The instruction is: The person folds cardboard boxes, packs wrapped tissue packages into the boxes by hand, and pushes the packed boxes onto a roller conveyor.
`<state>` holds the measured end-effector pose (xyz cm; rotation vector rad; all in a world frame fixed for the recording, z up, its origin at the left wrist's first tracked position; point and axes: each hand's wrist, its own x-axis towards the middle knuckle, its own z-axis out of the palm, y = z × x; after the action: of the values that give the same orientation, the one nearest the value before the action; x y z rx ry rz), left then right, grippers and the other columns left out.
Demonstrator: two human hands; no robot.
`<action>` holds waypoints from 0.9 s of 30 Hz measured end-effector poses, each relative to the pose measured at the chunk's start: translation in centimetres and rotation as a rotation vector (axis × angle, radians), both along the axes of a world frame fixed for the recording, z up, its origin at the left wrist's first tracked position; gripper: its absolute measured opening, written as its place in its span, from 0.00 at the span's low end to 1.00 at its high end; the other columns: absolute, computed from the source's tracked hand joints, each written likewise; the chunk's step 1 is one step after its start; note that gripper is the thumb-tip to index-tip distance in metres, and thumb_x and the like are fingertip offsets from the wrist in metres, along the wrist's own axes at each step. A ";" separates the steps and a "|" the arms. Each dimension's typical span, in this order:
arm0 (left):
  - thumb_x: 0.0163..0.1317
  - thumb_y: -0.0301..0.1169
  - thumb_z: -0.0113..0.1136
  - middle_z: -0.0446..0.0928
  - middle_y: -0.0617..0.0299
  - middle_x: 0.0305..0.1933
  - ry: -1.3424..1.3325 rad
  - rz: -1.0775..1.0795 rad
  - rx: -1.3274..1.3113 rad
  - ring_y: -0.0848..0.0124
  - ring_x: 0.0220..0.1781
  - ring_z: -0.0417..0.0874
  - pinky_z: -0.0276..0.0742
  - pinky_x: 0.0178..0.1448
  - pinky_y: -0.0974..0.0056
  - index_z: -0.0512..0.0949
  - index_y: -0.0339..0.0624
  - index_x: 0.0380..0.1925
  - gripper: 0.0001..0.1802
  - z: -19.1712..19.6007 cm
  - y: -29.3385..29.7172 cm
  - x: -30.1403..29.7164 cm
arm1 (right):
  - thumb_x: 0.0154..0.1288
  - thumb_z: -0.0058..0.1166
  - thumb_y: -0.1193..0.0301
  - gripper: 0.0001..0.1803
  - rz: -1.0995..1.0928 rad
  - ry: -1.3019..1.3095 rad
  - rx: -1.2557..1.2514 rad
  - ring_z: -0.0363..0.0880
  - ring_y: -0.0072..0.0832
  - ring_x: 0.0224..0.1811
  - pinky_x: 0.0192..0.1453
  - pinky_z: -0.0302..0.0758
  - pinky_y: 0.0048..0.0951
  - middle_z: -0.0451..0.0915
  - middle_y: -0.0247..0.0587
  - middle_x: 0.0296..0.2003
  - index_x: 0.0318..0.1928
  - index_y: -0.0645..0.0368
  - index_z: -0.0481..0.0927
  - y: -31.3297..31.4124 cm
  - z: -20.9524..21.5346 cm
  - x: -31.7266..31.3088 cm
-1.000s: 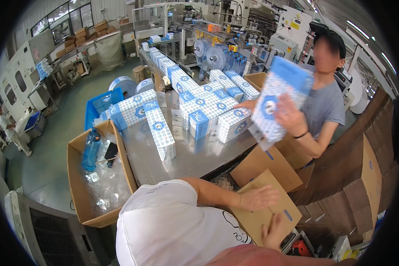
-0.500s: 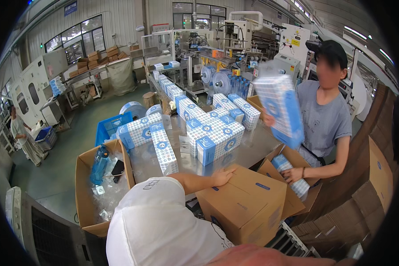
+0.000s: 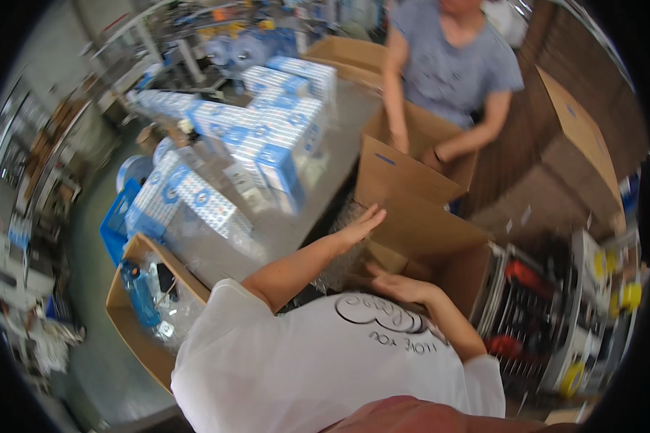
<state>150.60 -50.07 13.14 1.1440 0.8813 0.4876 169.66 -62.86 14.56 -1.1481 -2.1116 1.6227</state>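
Observation:
An open cardboard carton [image 3: 458, 278] stands against my front, its flap raised on the far side. My left hand [image 3: 361, 226] reaches to the flap's left edge with its fingers stretched out and nothing held. Lower down, my right hand [image 3: 401, 287] is at the carton's near side, its fingers extended and somewhat blurred; whether it touches the cardboard I cannot tell. Just beyond, a co-worker in a grey shirt [image 3: 458, 68] has both hands inside another open carton [image 3: 383, 169]; what they touch there is hidden.
Blue-and-white packs [image 3: 267, 123] stand on the metal table [image 3: 267, 242] at the left. A carton with plastic film and a blue bottle [image 3: 141, 296] stands at the lower left. To the right are a roller conveyor [image 3: 516, 325], red-handled tools and yellow tape rolls [image 3: 628, 296].
My view has swung down and rightward. My left hand has left the closed carton top; an open carton now shows there, and my right hand has appeared. The co-worker's raised pack is out of sight.

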 end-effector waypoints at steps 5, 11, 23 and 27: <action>0.56 0.24 0.55 0.76 0.34 0.45 0.704 -0.064 0.672 0.42 0.40 0.80 0.75 0.44 0.48 0.37 0.46 0.74 0.50 0.3 -0.9 1.0 | 0.65 0.56 0.60 0.36 -0.474 -0.395 0.284 0.61 0.50 0.69 0.72 0.59 0.39 0.66 0.57 0.64 0.69 0.59 0.60 -1.7 4.3 9.8; 0.58 0.64 0.50 0.47 0.42 0.76 1.301 -0.360 1.510 0.46 0.78 0.40 0.36 0.76 0.41 0.54 0.35 0.70 0.52 -4.3 -0.2 -2.2 | 0.65 0.51 0.52 0.46 -0.587 -0.923 0.424 0.44 0.53 0.75 0.77 0.43 0.47 0.49 0.63 0.71 0.73 0.65 0.48 -15.1 -11.6 24.9; 0.60 0.60 0.55 0.72 0.42 0.61 0.796 -0.199 0.367 0.51 0.64 0.73 0.66 0.66 0.55 0.69 0.31 0.61 0.43 -6.3 -0.4 -6.9 | 0.70 0.50 0.51 0.49 -0.812 -0.134 -0.078 0.32 0.37 0.78 0.77 0.34 0.31 0.35 0.50 0.76 0.74 0.62 0.35 -6.5 -17.3 11.4; 0.67 0.38 0.54 0.79 0.52 0.53 0.648 0.072 0.523 0.59 0.51 0.82 0.76 0.56 0.56 0.71 0.46 0.60 0.22 5.0 1.7 -17.3 | 0.62 0.58 0.48 0.60 -0.502 -0.369 -0.140 0.28 0.46 0.78 0.78 0.35 0.34 0.31 0.61 0.74 0.72 0.72 0.32 -3.9 -12.2 7.2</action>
<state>133.33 -48.33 18.19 1.8067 1.4051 0.4195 176.82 -66.74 2.33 -1.9605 -1.7008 1.4124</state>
